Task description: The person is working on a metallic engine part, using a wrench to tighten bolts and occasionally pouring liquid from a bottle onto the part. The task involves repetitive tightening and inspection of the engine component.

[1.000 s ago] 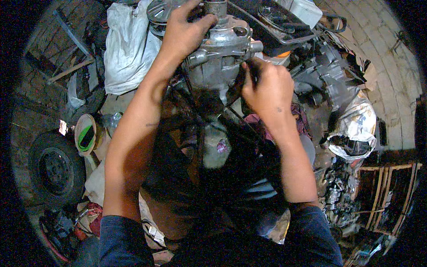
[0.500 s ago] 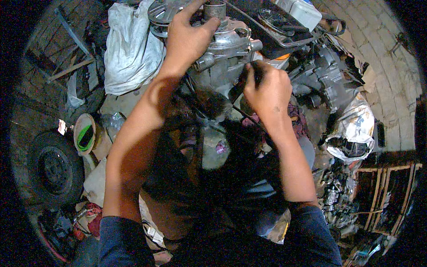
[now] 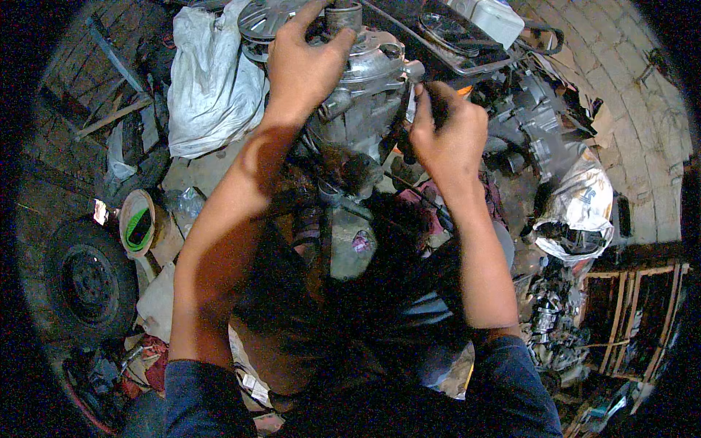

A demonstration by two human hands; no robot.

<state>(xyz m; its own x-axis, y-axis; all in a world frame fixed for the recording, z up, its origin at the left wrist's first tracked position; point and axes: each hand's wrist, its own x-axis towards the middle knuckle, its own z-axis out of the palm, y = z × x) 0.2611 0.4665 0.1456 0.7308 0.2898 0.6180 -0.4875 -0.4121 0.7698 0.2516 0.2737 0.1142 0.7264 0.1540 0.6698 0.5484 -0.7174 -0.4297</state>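
Note:
A grey metal machine housing [image 3: 358,120], with a round ribbed top and a short stub [image 3: 414,71] on its right side, stands ahead of me. My left hand [image 3: 307,66] is closed round an upright metal cylinder [image 3: 343,18] on top of it, thumb on the near side; part of its fingers runs out of view. Beside the stub, my right hand [image 3: 453,128] has its fingers curled toward the thumb in a pinch. What lies in that pinch is too dark to make out. A round metal disc [image 3: 266,22] sits left of the cylinder.
At the left are a white sack [image 3: 212,87], a tub with a green inside [image 3: 137,223] and a tyre [image 3: 87,281]. A black tray [image 3: 475,67], a grey metal casting [image 3: 537,117] and a white bag of parts [image 3: 584,204] lie right. Small metal parts [image 3: 548,321] are heaped lower right.
My right hand has moved slightly up and to the right, close to the stub. My left hand keeps its place on the cylinder, while the view has shifted a little.

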